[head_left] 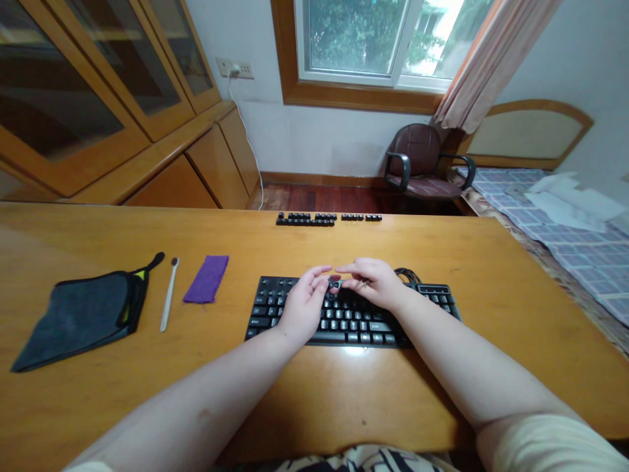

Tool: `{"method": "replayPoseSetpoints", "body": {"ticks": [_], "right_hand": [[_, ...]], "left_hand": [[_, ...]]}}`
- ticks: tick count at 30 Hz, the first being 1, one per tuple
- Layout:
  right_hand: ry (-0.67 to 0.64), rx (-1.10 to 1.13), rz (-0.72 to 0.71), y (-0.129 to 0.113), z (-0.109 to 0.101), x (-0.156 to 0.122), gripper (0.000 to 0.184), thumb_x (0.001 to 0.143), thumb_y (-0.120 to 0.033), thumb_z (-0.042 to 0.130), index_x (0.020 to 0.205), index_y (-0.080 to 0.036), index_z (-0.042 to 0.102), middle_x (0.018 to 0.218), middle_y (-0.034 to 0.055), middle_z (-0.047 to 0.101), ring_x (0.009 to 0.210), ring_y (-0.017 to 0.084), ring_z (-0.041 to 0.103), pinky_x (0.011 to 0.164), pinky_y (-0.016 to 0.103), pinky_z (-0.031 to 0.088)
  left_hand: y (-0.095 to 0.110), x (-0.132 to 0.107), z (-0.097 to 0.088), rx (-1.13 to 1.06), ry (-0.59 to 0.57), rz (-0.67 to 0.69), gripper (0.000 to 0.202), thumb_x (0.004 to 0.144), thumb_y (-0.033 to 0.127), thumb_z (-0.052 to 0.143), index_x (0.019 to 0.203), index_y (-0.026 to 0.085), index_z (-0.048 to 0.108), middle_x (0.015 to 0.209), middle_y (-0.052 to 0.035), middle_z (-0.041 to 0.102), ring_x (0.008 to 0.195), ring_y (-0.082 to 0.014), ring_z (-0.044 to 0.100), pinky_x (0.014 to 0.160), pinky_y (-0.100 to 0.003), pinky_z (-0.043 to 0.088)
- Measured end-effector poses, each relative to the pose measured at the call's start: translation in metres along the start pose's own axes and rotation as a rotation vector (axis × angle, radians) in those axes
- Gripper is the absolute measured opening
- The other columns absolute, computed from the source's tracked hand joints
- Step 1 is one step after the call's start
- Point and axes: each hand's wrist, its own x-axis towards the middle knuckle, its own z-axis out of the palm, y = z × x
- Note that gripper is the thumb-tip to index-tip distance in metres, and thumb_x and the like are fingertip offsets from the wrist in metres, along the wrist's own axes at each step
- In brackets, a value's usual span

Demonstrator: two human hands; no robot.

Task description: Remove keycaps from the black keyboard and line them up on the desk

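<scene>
A black keyboard (339, 336) lies on the wooden desk, with some bare key positions in its upper rows. Above those rows my hands meet, fingertips almost touching. Between them shows a small dark keycap (335, 284). My left hand (305, 303) has thumb and fingers closed at the keycap's left side. From the right, my right hand (374, 283) brings its thumb and bent fingers against the same piece, its index finger reaching over it. The fingers partly hide the keycap and the keys below. Removed keycaps (305, 221) stand in rows along the desk's far edge.
To the left lie a purple cloth (206, 280), a white toothbrush (170, 295) with a dark head, and a dark grey folded cloth (88, 314). A coiled black cable (407, 275) sits behind the keyboard. Beyond the desk (363, 393) is an office chair (420, 160).
</scene>
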Motion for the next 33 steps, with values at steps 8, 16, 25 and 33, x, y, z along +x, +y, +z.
{"method": "replayPoseSetpoints", "body": {"ticks": [8, 16, 25, 33], "right_hand": [[-0.123, -0.072, -0.032, -0.006, 0.007, 0.004, 0.027, 0.082, -0.039, 0.057, 0.094, -0.018, 0.067, 0.064, 0.0031, 0.065, 0.056, 0.012, 0.056, 0.057, 0.022, 0.042], [0.032, -0.304, 0.122, -0.012, -0.011, 0.010, 0.031, 0.086, -0.041, 0.051, 0.102, -0.020, 0.066, 0.066, 0.0037, 0.065, 0.060, 0.013, 0.057, 0.059, 0.023, 0.041], [-0.040, -0.625, 0.611, 0.048, -0.028, 0.101, 0.031, 0.082, -0.042, 0.054, 0.097, -0.018, 0.067, 0.092, 0.0115, 0.069, 0.084, 0.022, 0.062, 0.068, 0.027, 0.042], [-0.126, -0.614, 0.745, 0.090, 0.009, 0.104, 0.033, 0.084, -0.040, 0.050, 0.100, -0.017, 0.067, 0.100, 0.0141, 0.068, 0.091, 0.023, 0.061, 0.078, 0.028, 0.043]], "left_hand": [[-0.002, 0.000, -0.001, 0.163, -0.069, 0.017, 0.035, 0.088, 0.030, 0.046, 0.120, 0.017, 0.052, 0.105, -0.0086, 0.067, 0.099, -0.0189, 0.062, 0.093, -0.035, 0.046], [-0.005, -0.005, 0.002, 0.164, -0.080, 0.106, 0.043, 0.087, 0.027, 0.046, 0.129, 0.016, 0.040, 0.120, -0.0142, 0.058, 0.092, -0.0167, 0.063, 0.090, -0.037, 0.047], [0.002, -0.008, 0.004, 0.313, -0.150, 0.123, 0.025, 0.085, 0.021, 0.047, 0.109, 0.018, 0.055, 0.103, -0.0076, 0.066, 0.094, -0.0175, 0.062, 0.087, -0.036, 0.048], [0.003, -0.008, 0.004, 0.343, -0.158, 0.146, 0.022, 0.085, 0.022, 0.048, 0.104, 0.019, 0.058, 0.098, -0.0050, 0.067, 0.093, -0.0171, 0.062, 0.087, -0.032, 0.047]]}}
